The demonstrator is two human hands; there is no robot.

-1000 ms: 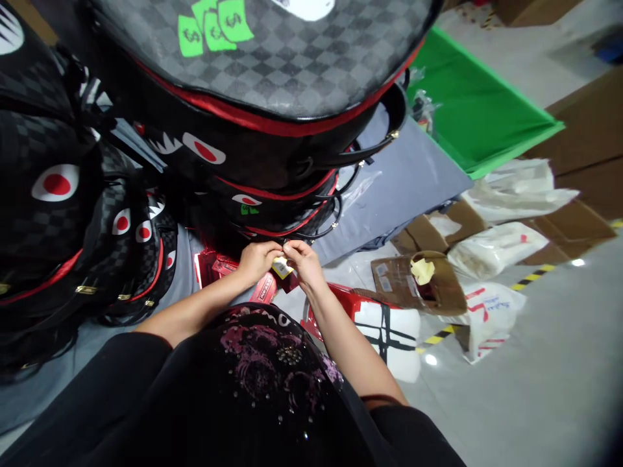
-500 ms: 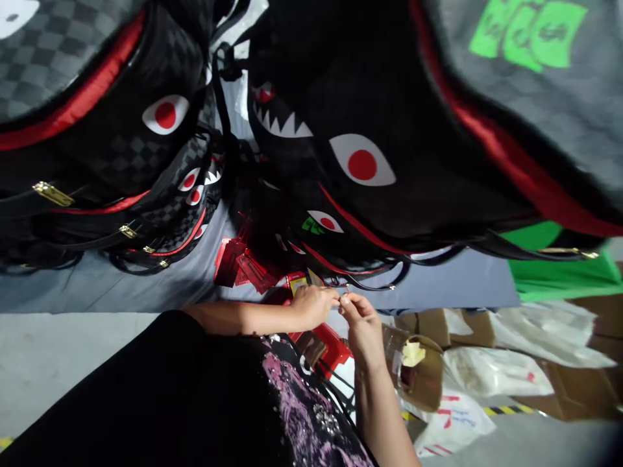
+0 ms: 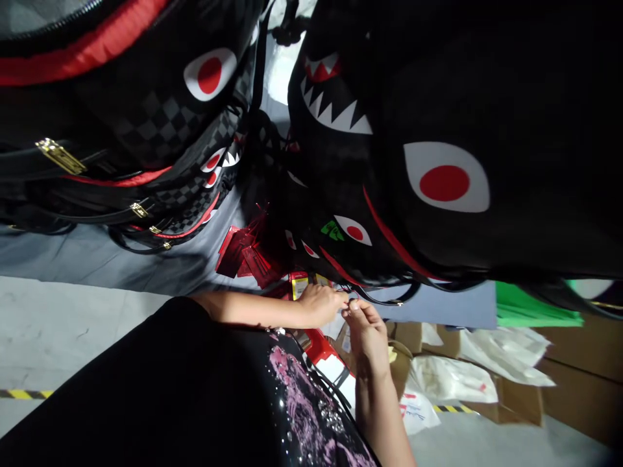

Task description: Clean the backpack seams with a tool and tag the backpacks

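My left hand [image 3: 322, 305] and my right hand [image 3: 367, 326] meet fingertip to fingertip at the front edge of the grey-covered table [image 3: 440, 305]. Both are closed in a pinch. What they hold is too small to make out, though a thin reddish line shows by the fingertips. Just beyond them is a black carry handle [image 3: 384, 301] of a black bag printed with a red-and-white eye [image 3: 353, 230]. A pile of red tags [image 3: 248, 256] with thin red strings lies left of the hands. Yellow-and-red labels [image 3: 299, 285] show behind my left hand.
Black checkered bags [image 3: 160, 126] with red trim and gold buckles stand at left. A large black bag [image 3: 535, 162] fills the right. Below the table edge are red packaging [image 3: 322, 347], white plastic bags [image 3: 452, 378], cardboard [image 3: 516, 395] and a green cloth [image 3: 530, 308].
The view has shifted, so the bags at right look larger and lower. My hands stay pinched together by the handle, with only slight movement of the fingers.
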